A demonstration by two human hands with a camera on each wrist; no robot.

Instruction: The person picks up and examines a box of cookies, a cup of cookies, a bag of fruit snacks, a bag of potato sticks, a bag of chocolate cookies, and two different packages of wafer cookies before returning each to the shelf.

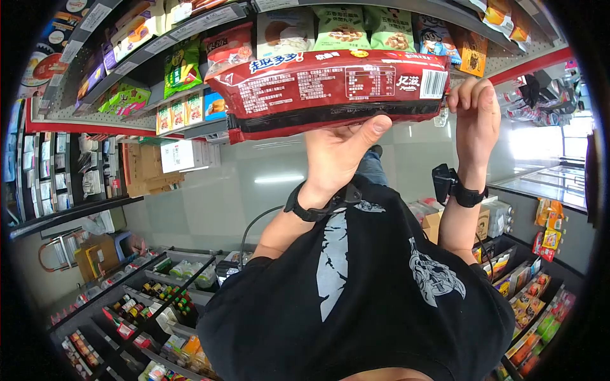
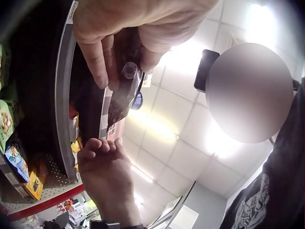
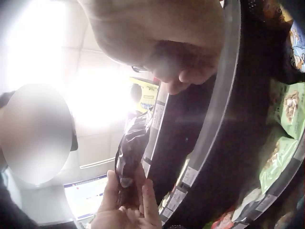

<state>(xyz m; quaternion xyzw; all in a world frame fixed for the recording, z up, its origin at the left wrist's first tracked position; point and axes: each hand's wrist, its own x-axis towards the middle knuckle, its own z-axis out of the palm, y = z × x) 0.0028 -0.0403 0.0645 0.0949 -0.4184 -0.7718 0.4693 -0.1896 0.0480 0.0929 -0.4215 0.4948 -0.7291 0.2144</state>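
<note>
A long dark red snack package (image 1: 330,89) with white print and a barcode lies crosswise in the head view. The left hand (image 1: 337,149) grips it from its near side, thumb on the lower edge; most of its fingers are hidden behind the package. In the left wrist view that hand (image 2: 138,38) has fingers and thumb on either side of the dark wrapper (image 2: 124,95). The right hand (image 1: 475,117) is raised by the barcode end, fingers loosely bent. The right wrist view shows this hand (image 3: 167,52) apart from the wrapper (image 3: 131,148), holding nothing.
Shelves of bagged snacks, among them green bags (image 1: 340,28) and a red bag (image 1: 229,47), stand just beyond the package. A red shelf edge (image 1: 530,66) runs at the right. More stocked racks (image 1: 136,311) stand behind the person, with cardboard boxes (image 1: 149,166) at the left.
</note>
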